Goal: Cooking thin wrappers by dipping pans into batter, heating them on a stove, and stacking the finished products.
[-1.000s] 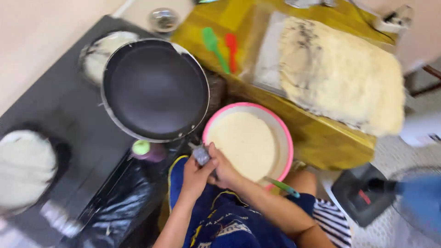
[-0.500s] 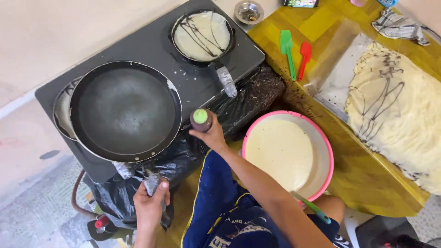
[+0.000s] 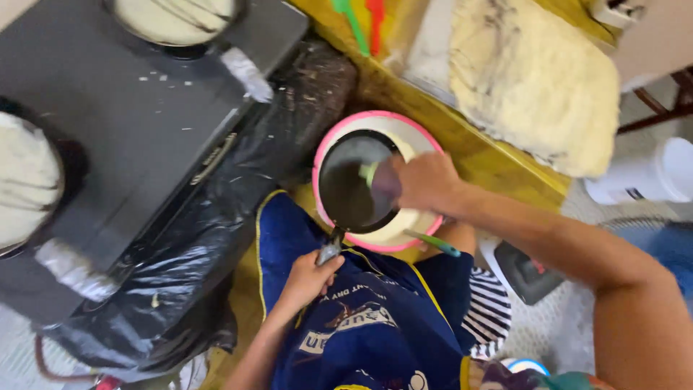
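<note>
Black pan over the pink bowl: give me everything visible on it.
The black pan is round and shallow, with a dark, slightly glossy cooking face that looks non-stick and bare. It hangs over the pink-rimmed bowl of pale batter, covering most of the bowl's left side. A thin metal handle runs from its lower edge to the left hand, which grips it. The right hand is at the pan's right edge, holding a small green-tipped tool against the surface. Exact tilt is unclear.
</note>
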